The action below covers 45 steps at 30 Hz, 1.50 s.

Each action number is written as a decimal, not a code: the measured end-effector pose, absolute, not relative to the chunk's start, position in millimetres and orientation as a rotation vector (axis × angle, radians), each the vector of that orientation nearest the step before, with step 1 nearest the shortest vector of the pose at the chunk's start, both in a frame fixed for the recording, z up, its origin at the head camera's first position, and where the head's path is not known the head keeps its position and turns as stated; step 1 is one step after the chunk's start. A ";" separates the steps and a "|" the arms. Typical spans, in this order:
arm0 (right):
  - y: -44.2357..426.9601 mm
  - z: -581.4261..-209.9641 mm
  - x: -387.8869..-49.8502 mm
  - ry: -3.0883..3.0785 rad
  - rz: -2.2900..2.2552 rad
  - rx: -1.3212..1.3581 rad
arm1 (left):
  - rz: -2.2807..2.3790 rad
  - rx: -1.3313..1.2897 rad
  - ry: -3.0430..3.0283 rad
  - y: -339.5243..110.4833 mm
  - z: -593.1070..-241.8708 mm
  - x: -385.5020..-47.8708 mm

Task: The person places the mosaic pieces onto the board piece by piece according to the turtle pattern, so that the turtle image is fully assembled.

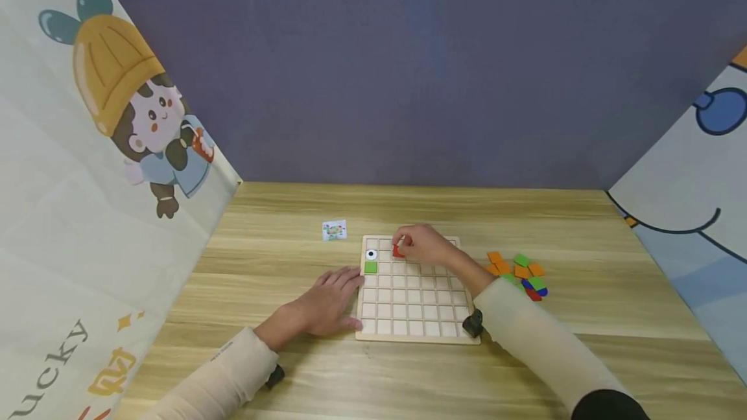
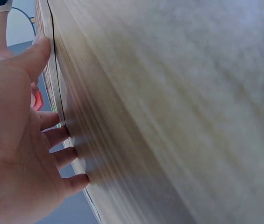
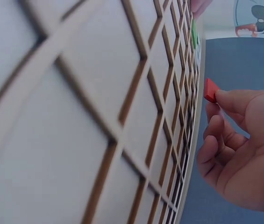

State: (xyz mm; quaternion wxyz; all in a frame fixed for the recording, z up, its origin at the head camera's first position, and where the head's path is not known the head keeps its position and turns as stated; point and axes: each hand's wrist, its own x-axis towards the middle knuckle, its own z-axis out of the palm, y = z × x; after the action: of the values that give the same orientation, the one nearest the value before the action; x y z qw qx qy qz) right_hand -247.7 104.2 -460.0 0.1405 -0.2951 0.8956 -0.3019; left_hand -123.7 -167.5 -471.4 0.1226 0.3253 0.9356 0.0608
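A wooden grid board (image 1: pixel 415 336) of square compartments lies on the table. My right hand (image 1: pixel 428 245) pinches a red tile (image 3: pixel 210 90) between thumb and finger, just over the board's upper part. In the right wrist view the tile stands tilted, apart from the grid. My left hand (image 1: pixel 332 300) rests at the board's left edge, fingers spread and fairly straight, thumb near the lower corner. At the board's left side a white tile with a black dot (image 1: pixel 371 255) sits in a compartment, and a green tile (image 1: pixel 370 267) fills the one below it.
Right of the board lies a loose pile of orange tiles (image 1: pixel 521 271), with green, blue and red ones among them. A small picture card (image 1: pixel 334 230) lies beyond the board's upper left. The wooden table (image 1: pixel 280 212) meets a dark back panel (image 1: pixel 408 83).
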 end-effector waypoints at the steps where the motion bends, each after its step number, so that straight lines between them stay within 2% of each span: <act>1: 101.8 -460.1 -247.6 2.595 -0.861 -0.866 | 0.181 0.949 2.731 -167.6 -471.7 -123.6; 20: 70.4 -467.1 -247.2 2.606 -0.789 -0.837 | 0.175 0.951 2.719 -165.9 -469.1 -124.4; 45: 66.1 -468.3 -239.7 2.688 -0.727 -0.778 | 0.202 0.960 2.723 -166.6 -469.7 -124.0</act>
State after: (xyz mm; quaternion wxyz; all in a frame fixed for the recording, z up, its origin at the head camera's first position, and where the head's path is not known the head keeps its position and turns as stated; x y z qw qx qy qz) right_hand -239.7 66.1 -468.3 0.1248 -0.2670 0.9225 -0.2493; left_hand -124.0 -166.6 -469.7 0.1235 0.3292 0.9336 0.0692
